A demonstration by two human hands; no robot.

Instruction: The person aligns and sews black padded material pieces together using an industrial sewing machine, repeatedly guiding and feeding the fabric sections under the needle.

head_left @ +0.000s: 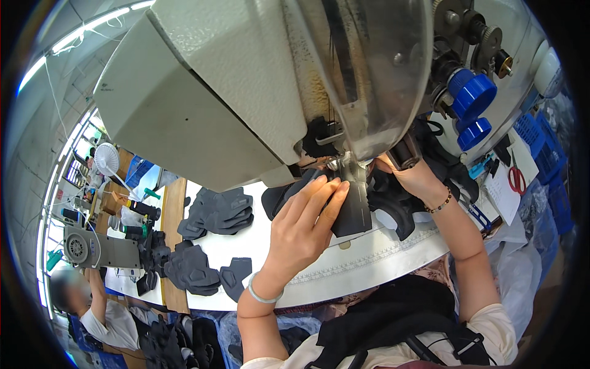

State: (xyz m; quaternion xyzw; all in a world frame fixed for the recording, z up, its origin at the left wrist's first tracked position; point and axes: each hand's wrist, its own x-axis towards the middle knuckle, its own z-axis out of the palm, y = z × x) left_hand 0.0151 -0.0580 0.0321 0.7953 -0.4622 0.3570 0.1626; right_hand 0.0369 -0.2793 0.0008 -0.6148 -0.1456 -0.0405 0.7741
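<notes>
A sewing machine (227, 92) with a pale grey head fills the upper middle. Under its needle area lies a black fabric piece (353, 212), its strip pointing down toward me. My left hand (301, 224) rests on this piece from the left, fingers stretched out and lying flat, a pale bangle on its wrist. From the right, my right hand (418, 178) reaches in by the needle, fingertips closed at the fabric edge and partly hidden by a dark machine part. More black fabric (393, 203) bunches below that hand.
Stacks of black cut pieces (218, 212) lie left on the white table (326, 277), which has a ruler scale along its near edge. Red-handled scissors (516, 178) lie at right beside blue crates (550, 166). A co-worker (104, 313) sits at another machine (101, 247) at lower left.
</notes>
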